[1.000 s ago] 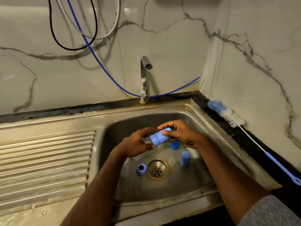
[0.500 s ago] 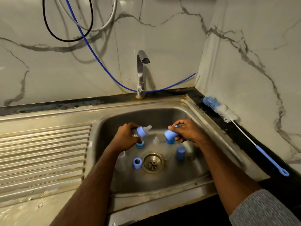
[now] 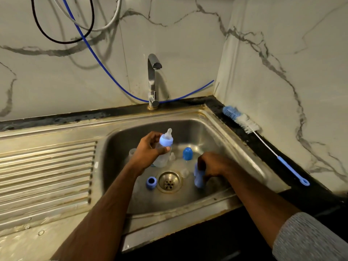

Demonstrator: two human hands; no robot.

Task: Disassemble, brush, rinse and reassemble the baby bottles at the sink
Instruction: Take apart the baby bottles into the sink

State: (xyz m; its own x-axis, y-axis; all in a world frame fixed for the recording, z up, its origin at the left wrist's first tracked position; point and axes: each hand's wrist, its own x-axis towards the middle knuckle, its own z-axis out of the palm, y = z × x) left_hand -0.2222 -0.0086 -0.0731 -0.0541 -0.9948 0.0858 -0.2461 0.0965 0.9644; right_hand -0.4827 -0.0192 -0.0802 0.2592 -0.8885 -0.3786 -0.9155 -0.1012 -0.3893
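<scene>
Baby bottle (image 3: 163, 151), clear with a blue collar and a pale teat pointing up, sits in the grip of the left hand (image 3: 148, 150), whose fingers and thumb curl round its body over the basin of the steel sink (image 3: 120, 189). Left of that hand the ribbed draining board (image 3: 47, 176) stretches away. Just behind the left wrist a clear part (image 3: 132, 152) stands on the basin floor, too blurred to name. Below the left hand a blue ring (image 3: 151, 182) lies beside the drain (image 3: 169, 181), which sits between the two forearms. Between the hands a darker blue cap (image 3: 187, 153) stands upright on the basin floor, with small clear pieces (image 3: 184, 173) near it. The right hand (image 3: 212, 164) is low in the basin, fingers curled round a light blue cap (image 3: 199, 178) that touches or nearly touches the floor; which, I cannot tell. Behind both hands the tap (image 3: 153, 80) rises from the rim, with a blue hose (image 3: 113, 80) running along the marble wall. Right of the right hand, well apart on the dark counter, lies a bottle brush (image 3: 263, 144), bristles toward the wall corner.
</scene>
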